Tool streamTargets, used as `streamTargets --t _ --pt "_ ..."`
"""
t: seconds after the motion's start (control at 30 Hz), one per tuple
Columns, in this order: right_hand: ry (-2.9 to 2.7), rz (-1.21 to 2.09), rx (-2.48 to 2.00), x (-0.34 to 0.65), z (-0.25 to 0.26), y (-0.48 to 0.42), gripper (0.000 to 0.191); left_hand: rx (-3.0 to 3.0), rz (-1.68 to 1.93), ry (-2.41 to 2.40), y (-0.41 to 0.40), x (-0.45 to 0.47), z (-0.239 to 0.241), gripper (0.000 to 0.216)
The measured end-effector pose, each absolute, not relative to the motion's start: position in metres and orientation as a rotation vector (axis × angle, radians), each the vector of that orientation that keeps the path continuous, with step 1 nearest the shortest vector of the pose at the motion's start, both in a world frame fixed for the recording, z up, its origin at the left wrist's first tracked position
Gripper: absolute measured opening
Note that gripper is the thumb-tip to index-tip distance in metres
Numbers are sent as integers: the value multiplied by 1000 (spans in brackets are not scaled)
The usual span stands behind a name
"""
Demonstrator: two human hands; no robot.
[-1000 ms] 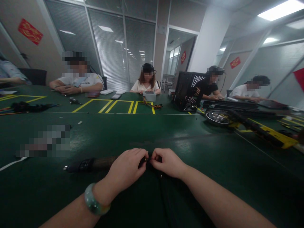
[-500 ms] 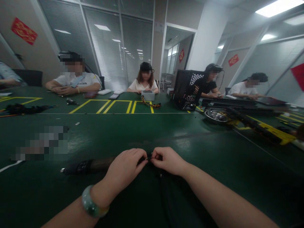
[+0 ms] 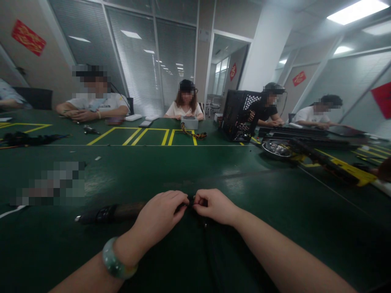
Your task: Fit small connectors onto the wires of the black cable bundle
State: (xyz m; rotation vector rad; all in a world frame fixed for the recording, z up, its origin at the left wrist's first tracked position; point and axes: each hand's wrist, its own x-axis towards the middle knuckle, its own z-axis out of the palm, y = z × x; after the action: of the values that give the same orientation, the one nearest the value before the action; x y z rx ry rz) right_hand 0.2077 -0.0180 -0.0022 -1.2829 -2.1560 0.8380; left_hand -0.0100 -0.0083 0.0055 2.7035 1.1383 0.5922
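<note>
My left hand (image 3: 160,213) and my right hand (image 3: 214,205) meet knuckle to knuckle low on the green table (image 3: 189,167). Both are closed in a pinch on a small black part (image 3: 190,200) that shows between the fingertips. A long dark rod-like tool (image 3: 106,213) with a black band lies on the table and runs left from under my left hand. A dark cord (image 3: 210,248) trails from the hands toward me. A green bracelet (image 3: 114,260) is on my left wrist.
Several people sit along the far side of the table. A black mesh computer case (image 3: 240,116), a metal bowl (image 3: 276,149), a grey box with coloured wires (image 3: 190,123) and yellow-black tools (image 3: 339,167) lie further back. Yellow tape lines mark the table.
My hands stay pinched together in the same spot. The view has drifted slightly, so the room sits a little more to the left.
</note>
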Motion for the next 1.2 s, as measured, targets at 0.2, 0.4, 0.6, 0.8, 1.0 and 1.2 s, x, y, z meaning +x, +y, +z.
streamTargets --t 0.2,0.4,0.6,0.8,1.0,1.2 --pt "-2136 917 -1259 210 -4 -15 6 2694 602 1148 -9 -10 5 16" --pt "-2122 968 -1245 211 1 -16 7 2689 610 1154 -11 -9 6 16" --pt "-2157 868 -1263 206 -2 -17 7 2710 616 1132 -9 -10 6 16" --pt "-2167 779 -1293 206 -7 -16 2 2689 618 1222 -10 -9 4 21" --pt "-2176 781 -1291 207 -6 -16 2 2748 645 1186 -10 -9 4 12" --pt "-2151 811 -1280 207 -9 -14 3 2806 695 1174 -11 -7 6 20"
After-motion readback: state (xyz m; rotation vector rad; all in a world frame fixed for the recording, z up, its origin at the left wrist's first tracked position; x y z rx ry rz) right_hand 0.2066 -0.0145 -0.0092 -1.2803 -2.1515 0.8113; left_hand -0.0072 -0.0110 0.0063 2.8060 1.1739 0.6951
